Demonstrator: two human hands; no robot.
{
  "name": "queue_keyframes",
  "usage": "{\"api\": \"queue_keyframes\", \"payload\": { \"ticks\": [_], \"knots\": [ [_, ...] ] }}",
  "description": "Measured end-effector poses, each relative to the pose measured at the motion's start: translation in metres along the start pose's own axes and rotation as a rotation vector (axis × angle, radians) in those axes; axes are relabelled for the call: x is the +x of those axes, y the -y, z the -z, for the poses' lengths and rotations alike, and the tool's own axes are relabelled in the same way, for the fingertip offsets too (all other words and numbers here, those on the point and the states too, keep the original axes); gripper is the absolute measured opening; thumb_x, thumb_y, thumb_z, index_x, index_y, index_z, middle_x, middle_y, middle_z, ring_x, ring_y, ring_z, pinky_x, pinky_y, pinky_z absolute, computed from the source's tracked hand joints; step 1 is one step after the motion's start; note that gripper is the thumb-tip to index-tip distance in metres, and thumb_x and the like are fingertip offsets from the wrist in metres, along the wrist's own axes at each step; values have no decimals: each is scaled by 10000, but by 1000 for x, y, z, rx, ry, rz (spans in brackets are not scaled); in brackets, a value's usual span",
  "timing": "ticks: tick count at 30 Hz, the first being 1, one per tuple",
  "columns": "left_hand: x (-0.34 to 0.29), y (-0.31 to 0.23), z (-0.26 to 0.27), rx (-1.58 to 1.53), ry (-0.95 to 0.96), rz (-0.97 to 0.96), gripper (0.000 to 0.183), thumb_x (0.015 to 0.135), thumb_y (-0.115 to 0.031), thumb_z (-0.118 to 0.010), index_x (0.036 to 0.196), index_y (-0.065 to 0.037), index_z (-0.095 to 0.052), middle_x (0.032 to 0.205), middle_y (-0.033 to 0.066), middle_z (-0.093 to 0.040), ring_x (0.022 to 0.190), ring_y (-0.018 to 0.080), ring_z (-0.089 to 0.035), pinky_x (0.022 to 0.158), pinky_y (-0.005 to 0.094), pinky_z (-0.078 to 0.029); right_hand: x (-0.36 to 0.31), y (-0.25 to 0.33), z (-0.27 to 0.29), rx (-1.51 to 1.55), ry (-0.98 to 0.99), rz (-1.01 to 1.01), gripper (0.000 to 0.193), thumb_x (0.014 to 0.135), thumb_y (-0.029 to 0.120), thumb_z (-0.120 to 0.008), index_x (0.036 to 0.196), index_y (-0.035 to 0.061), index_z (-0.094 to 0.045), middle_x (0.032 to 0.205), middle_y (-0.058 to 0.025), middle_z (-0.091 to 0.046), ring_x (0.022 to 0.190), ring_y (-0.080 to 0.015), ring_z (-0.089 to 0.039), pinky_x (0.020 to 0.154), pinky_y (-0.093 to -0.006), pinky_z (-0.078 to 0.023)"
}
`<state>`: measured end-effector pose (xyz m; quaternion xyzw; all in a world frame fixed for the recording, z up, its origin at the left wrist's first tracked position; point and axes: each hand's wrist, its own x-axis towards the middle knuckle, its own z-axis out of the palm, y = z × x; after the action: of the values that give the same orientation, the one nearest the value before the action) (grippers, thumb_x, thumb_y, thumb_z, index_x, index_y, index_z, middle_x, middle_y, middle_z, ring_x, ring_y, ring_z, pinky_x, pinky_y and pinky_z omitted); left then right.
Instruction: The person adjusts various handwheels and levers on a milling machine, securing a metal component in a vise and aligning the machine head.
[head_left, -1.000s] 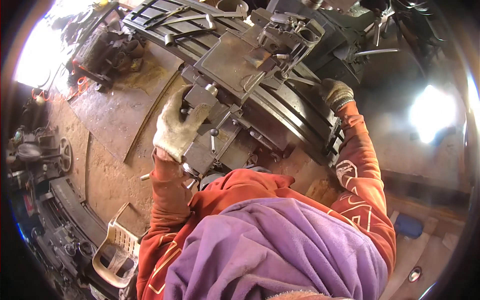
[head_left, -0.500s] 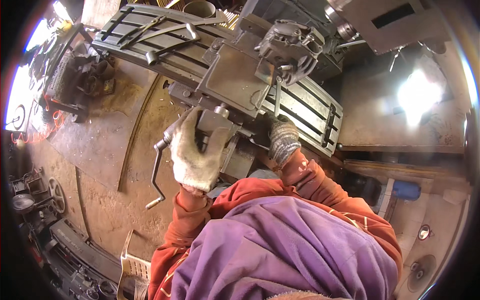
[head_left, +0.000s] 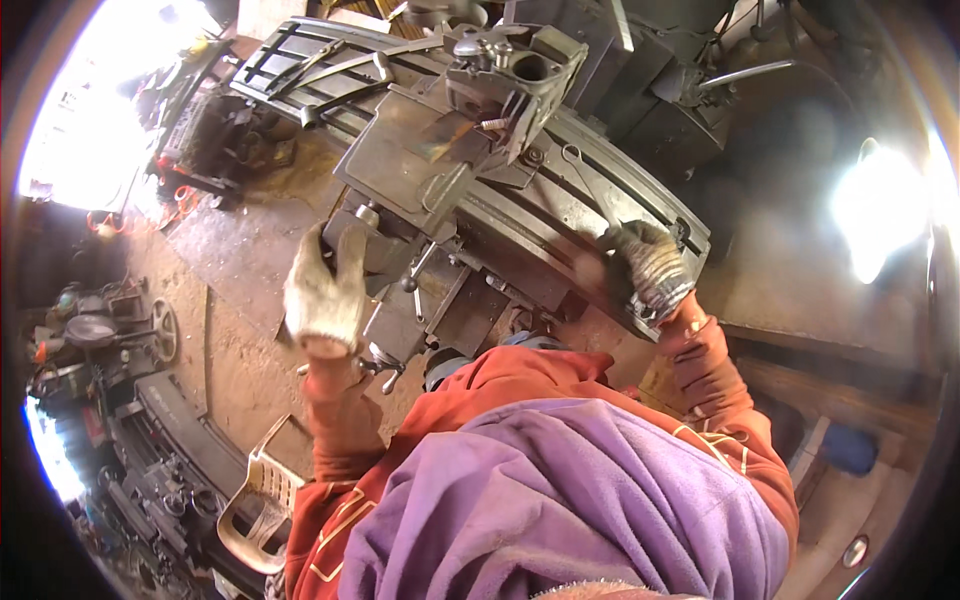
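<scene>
My left hand (head_left: 325, 288), in a whitish work glove, is beside the front end of a grey metal slide block (head_left: 385, 252). Its fingers and thumb are spread, the thumb overlapping the block's edge. Over the right part of the slotted machine table (head_left: 520, 225) is my right hand (head_left: 652, 268), in a grey striped glove. It is closed around the lower end of a long wrench (head_left: 592, 185), whose ring end points away from me. A cast metal housing (head_left: 560, 62) with a round bore stands at the middle of the table, behind a flat plate (head_left: 400, 150).
Flat bars and a crank-shaped handle (head_left: 345, 100) lie on the table's far left. Lever handles (head_left: 410, 283) stick out at the front. A cream plastic chair (head_left: 262, 490) and dark machinery (head_left: 180, 430) stand at lower left. A bright lamp (head_left: 880, 210) glares at right.
My right hand has moved right along the table with the wrench, away from the housing. My left hand has shifted left on the block's end. The whole view has turned.
</scene>
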<state>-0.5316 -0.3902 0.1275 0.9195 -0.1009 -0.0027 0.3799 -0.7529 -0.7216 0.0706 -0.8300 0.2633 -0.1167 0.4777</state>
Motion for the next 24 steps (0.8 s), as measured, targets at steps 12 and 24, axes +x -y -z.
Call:
{"api": "queue_keyframes", "payload": {
  "ticks": [12, 24],
  "knots": [
    [-8, -12, -40, 351, -357, -25, 404, 944, -509, -633, 1073, -138, -728, 901, 205, -740, 854, 442, -712, 716, 507, -550, 67, 4, 78, -400, 531, 173, 286, 938, 282, -700, 1159, 105, -737, 931, -118, -735, 832, -241, -693, 786, -356, -541],
    [-7, -2, -44, 377, -447, -49, 358, 933, -479, -675, 1013, -134, -734, 841, 173, -741, 781, 409, -722, 672, 485, -553, 33, -27, 56, -378, 179, 379, 224, 951, 226, -703, 1062, 34, -736, 878, -82, -733, 802, -197, -686, 722, -338, -544]
  ]
}}
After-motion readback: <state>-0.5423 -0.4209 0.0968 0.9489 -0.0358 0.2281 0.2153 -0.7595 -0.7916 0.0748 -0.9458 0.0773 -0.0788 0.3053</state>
